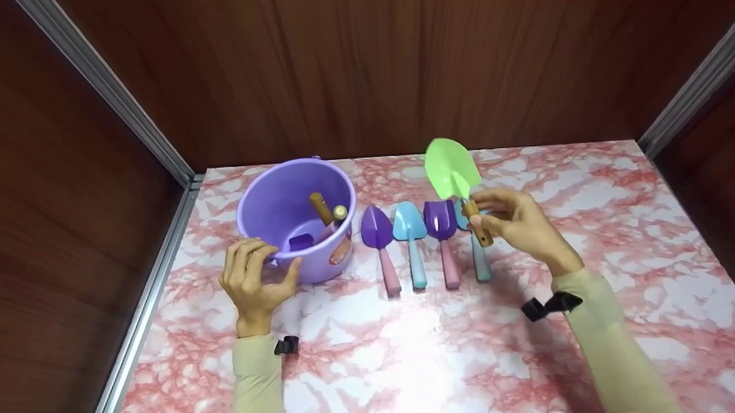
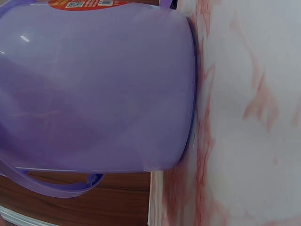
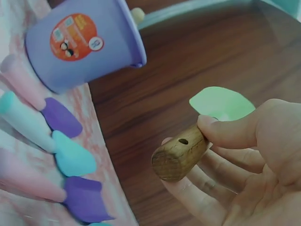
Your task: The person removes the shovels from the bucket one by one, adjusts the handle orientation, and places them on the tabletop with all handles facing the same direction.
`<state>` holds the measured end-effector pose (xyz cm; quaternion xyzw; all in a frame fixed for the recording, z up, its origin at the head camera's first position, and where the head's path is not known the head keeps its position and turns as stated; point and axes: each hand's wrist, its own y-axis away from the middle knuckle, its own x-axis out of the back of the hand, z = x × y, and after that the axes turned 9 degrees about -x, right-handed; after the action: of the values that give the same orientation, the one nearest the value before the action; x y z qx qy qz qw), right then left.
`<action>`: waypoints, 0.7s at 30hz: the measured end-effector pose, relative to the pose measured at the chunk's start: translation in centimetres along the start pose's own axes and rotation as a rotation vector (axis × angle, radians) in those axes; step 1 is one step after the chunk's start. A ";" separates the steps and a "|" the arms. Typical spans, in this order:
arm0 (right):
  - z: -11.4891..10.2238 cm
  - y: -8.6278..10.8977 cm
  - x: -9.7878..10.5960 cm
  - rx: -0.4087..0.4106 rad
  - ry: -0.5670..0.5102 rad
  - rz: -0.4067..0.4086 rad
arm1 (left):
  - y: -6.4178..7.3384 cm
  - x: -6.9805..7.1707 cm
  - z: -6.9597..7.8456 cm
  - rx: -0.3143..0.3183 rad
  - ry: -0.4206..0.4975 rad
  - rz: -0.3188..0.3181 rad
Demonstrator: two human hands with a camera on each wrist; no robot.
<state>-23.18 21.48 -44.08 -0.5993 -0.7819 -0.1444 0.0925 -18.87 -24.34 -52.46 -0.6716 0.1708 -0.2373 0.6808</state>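
My right hand point(image 1: 525, 230) pinches the wooden handle of a lime-green trowel point(image 1: 449, 166) between thumb and fingers. In the head view its blade points toward the back wall, above the row on the table. My left hand point(image 1: 258, 282) grips the near rim of a purple bucket point(image 1: 260, 203). Inside the bucket are a wooden handle point(image 1: 322, 208), a pale-ended handle point(image 1: 340, 213) and a purple blade point(image 1: 301, 241). The left wrist view shows the bucket's wall point(image 2: 99, 94) up close, its base at the tabletop; the left hand is out of that view.
Right of the bucket lie a pointed purple trowel point(image 1: 376, 228), a light-blue trowel point(image 1: 410, 223), a square purple shovel point(image 1: 440, 218) and a blue one with a teal handle point(image 1: 480, 259), its blade partly hidden. Brown wood panels point(image 1: 378, 72) enclose the red-and-white marbled table point(image 1: 350, 365).
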 end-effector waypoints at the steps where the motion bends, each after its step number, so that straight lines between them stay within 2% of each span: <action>1: 0.6 0.2 0.1 0.000 -0.019 0.002 | 0.0 0.0 0.0 -0.002 0.000 -0.001; 6: 3.1 0.8 0.4 0.019 -0.137 0.013 | 0.1 -0.2 0.0 -0.001 0.001 0.010; 13: 5.5 1.2 1.0 0.003 -0.299 0.085 | 0.3 -0.2 0.1 -0.015 0.002 0.012; 17: 6.3 1.4 1.3 -0.013 -0.388 0.083 | 0.3 -0.2 0.1 -0.022 -0.001 0.027; 21: 7.2 1.6 1.4 -0.052 -0.426 0.067 | 0.1 -0.1 0.0 -0.021 -0.005 0.015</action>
<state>-21.84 25.56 -50.19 -0.6441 -0.7595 -0.0315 -0.0856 -18.95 -24.31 -52.58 -0.6781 0.1765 -0.2287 0.6758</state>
